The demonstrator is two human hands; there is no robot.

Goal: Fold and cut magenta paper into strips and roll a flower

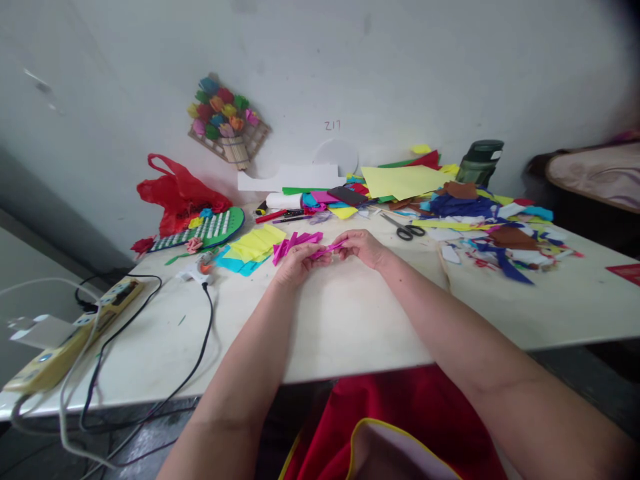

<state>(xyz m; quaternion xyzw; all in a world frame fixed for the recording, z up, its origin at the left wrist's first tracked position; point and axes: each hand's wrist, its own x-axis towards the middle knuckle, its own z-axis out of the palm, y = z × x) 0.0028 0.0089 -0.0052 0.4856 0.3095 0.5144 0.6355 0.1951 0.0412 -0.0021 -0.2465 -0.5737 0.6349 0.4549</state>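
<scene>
Between my two hands a narrow magenta paper strip (330,249) is held just over the table. My left hand (299,262) is closed on its left end, thumb and fingers pinching. The right end sits between the bent fingers of my right hand (361,248). Just behind my left hand lies a small pile of magenta paper strips (295,244). Left of that pile, yellow paper pieces (257,243) overlap blue paper pieces (240,265). Whether the strip is crepe paper I cannot tell.
Black-handled scissors (407,231) lie behind my right hand. Paper scraps (505,233) heap up at the right, near a dark green bottle (480,163). A white glue gun (196,270) with a black cord, a power strip (75,340) and a red bag (180,193) occupy the left.
</scene>
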